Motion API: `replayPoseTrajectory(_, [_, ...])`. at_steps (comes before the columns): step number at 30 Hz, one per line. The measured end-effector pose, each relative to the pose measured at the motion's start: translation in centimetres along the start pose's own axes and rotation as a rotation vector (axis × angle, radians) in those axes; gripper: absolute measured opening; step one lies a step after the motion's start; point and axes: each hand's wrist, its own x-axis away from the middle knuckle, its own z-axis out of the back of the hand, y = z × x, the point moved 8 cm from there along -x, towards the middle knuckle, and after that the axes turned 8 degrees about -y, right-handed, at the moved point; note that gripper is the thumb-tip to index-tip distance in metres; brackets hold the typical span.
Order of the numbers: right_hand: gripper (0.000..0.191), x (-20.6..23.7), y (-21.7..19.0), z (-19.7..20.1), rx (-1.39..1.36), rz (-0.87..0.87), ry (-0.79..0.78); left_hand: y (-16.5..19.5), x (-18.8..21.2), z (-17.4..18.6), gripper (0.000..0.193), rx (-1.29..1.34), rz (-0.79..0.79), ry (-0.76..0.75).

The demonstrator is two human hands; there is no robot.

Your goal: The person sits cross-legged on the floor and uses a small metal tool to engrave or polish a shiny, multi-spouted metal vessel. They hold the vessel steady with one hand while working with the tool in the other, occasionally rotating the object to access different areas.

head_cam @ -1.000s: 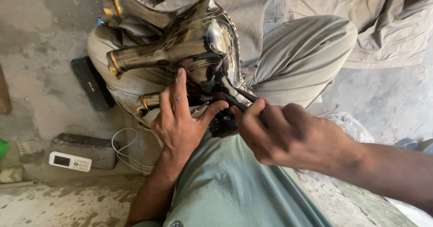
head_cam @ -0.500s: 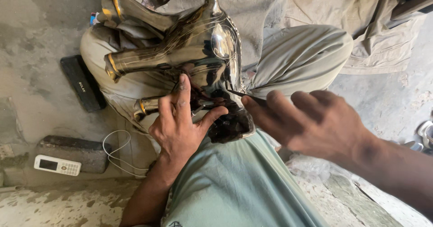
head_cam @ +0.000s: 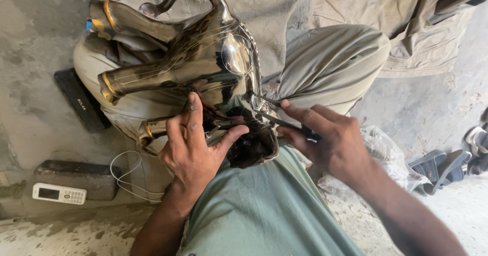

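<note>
A shiny metal teapot [head_cam: 218, 63] with a curved handle and a long spout lies on its side in my lap, its open base toward me. My left hand [head_cam: 195, 144] presses flat against the pot's rim, thumb hooked at the dark opening. My right hand [head_cam: 333, 141] grips a thin dark metal tool [head_cam: 277, 116], its tip set against the pot's edge on the right side. More spouted metal pots [head_cam: 127, 24] are stacked behind the first one on my crossed legs.
On the concrete floor at left lie a white push-button phone [head_cam: 58, 193] with a white cable [head_cam: 127, 177], a grey stone block [head_cam: 76, 177] and a black slab [head_cam: 81, 101]. Sandals [head_cam: 439, 167] and crumpled plastic [head_cam: 386, 152] sit at right.
My right hand has drawn back to the right from the pot's opening and now holds the thin tool against the rim. The left hand stays pressed on the pot.
</note>
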Motion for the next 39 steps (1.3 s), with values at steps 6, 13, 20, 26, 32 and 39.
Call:
replayPoseTrajectory(6, [0.043,0.5,-2.1,-1.1,-0.028,-0.203,-0.046,-0.2,0.0,-0.2,0.1,0.022,-0.002,-0.006])
replayPoseTrajectory(13, [0.06,0.6,-5.0,-2.1,0.593,-0.376,-0.347,-0.4,0.3,0.0,0.099,0.051,-0.006,0.007])
replayPoseTrajectory(20, [0.056,0.8,-7.4,-2.1,0.751,-0.081,-0.167,-1.0,0.5,0.2,0.094,0.076,-0.022,0.069])
replayPoseTrajectory(26, [0.052,-0.2,-7.6,-1.5,0.677,0.029,-0.134,-1.5,0.7,-0.2,0.098,0.128,0.001,0.012])
replayPoseTrajectory(32, [0.044,-1.0,-9.0,-0.9,0.645,-0.004,-0.047,-1.8,0.7,-0.1,0.098,0.148,0.01,-0.018])
replayPoseTrajectory(39, [0.042,-2.0,-8.6,-0.8,0.821,0.184,-0.161,-1.7,0.5,0.1,0.096,0.147,0.002,0.017])
